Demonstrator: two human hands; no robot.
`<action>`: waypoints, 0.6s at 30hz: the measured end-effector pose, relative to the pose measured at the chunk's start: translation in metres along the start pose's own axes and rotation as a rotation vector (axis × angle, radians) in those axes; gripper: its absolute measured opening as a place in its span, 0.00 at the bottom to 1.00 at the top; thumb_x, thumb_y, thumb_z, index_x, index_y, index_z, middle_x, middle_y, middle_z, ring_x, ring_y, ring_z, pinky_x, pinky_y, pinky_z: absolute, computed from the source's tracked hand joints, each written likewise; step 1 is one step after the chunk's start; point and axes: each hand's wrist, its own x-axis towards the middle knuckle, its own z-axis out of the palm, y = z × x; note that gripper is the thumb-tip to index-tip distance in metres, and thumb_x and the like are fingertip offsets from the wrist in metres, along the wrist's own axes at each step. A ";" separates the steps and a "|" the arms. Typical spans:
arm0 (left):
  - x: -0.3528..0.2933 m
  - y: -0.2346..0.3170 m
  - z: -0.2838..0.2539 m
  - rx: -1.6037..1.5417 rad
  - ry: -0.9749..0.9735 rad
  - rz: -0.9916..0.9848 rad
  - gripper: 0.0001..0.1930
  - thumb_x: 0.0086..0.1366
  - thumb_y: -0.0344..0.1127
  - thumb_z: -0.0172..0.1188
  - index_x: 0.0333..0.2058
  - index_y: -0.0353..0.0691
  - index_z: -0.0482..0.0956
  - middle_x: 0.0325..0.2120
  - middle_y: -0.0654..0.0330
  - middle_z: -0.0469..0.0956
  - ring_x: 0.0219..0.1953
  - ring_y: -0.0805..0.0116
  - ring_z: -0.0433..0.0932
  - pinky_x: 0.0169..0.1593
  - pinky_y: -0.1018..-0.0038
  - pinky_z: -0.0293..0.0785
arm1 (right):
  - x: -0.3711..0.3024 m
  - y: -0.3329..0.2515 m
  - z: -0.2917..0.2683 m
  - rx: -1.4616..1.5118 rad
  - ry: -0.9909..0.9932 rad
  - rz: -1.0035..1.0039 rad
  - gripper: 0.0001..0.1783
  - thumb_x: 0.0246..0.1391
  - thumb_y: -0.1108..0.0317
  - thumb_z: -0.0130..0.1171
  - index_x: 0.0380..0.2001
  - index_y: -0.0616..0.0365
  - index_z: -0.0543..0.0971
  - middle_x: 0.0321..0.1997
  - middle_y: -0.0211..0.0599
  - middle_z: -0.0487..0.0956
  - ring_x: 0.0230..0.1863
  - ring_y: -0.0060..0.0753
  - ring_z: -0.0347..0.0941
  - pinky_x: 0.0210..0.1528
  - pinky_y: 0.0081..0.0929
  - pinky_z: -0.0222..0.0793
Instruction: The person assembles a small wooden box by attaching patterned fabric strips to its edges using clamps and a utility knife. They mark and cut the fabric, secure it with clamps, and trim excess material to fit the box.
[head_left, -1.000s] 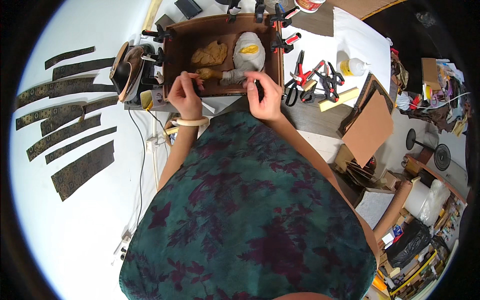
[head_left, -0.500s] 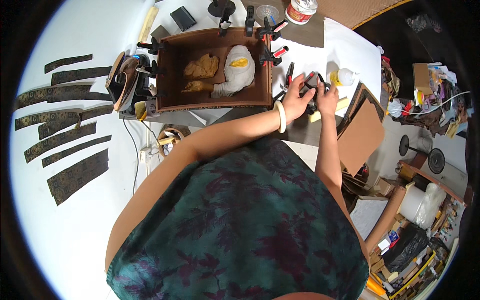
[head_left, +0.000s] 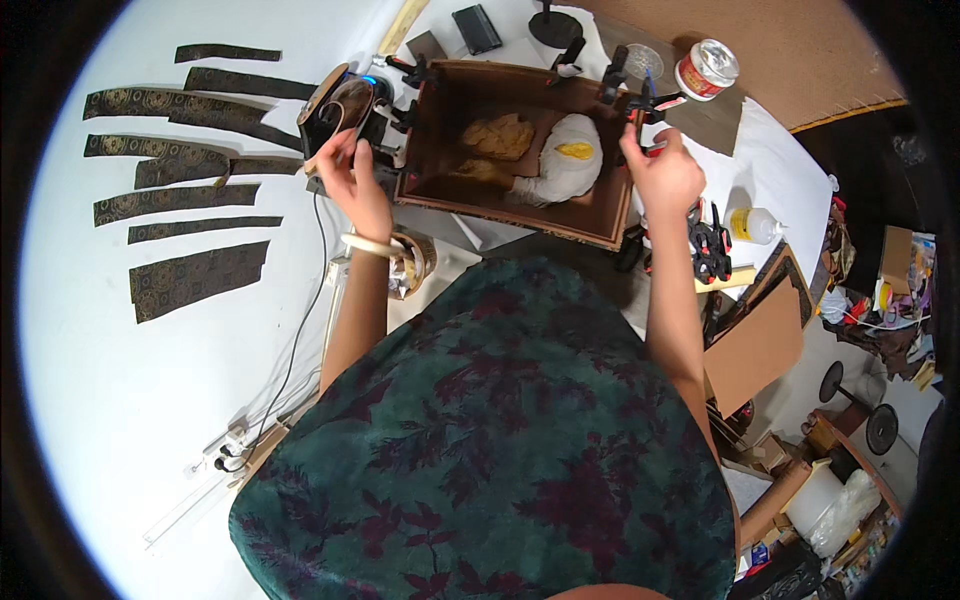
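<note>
Brown box (head_left: 500, 88) on the table (head_left: 790, 160), open side up, in front of me. Inside: a white wrapped bundle (head_left: 568, 175) with yellow showing on top, toward the right wall, and a crumpled tan lump (head_left: 498, 137) to its left.

Clamping looks well along, in my judgement — two left clamps (head_left: 398, 117) sit at the left wall, two rear clamps (head_left: 567, 58) at the back edge, and a corner clamp (head_left: 655, 103) at the far right. No clamp visible on the front edge. Loose clamps (head_left: 712, 250) lie bunched right of the box, not in use.

Right hand (head_left: 665, 180) at the right wall, fingers bent, thumb close to the rim; red shows beside it — cannot tell whether I grip a clamp there. Left hand (head_left: 358, 190) beside the black-and-tan appliance (head_left: 350, 100), fingers partly curled, thumb raised; cannot tell whether anything is held.

Dark patterned strips (head_left: 195, 280) lie apart on the white surface at left, none of these on the box. Whether the clamped joints have set: not shown.
</note>
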 end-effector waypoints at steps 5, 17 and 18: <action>0.044 -0.043 -0.033 -0.146 -0.652 -0.361 0.17 0.73 0.37 0.53 0.45 0.29 0.84 0.42 0.50 0.85 0.46 0.64 0.83 0.55 0.69 0.74 | 0.018 0.014 -0.062 0.230 0.014 0.360 0.33 0.43 0.33 0.71 0.28 0.56 0.82 0.20 0.37 0.84 0.22 0.37 0.82 0.31 0.33 0.77; 0.076 -0.055 -0.023 -0.210 -0.977 -0.469 0.22 0.71 0.39 0.59 0.17 0.34 0.78 0.16 0.59 0.76 0.21 0.71 0.73 0.33 0.73 0.69 | -0.008 0.113 0.014 -0.216 -0.389 0.413 0.52 0.50 0.28 0.63 0.60 0.66 0.72 0.54 0.58 0.80 0.50 0.54 0.81 0.55 0.45 0.75; 0.081 -0.042 -0.020 -0.247 -0.882 -0.494 0.23 0.71 0.38 0.59 0.16 0.34 0.76 0.14 0.61 0.75 0.20 0.72 0.72 0.32 0.74 0.68 | 0.009 0.083 0.003 0.093 -0.295 0.454 0.49 0.52 0.28 0.61 0.56 0.67 0.75 0.48 0.56 0.83 0.47 0.54 0.82 0.51 0.45 0.76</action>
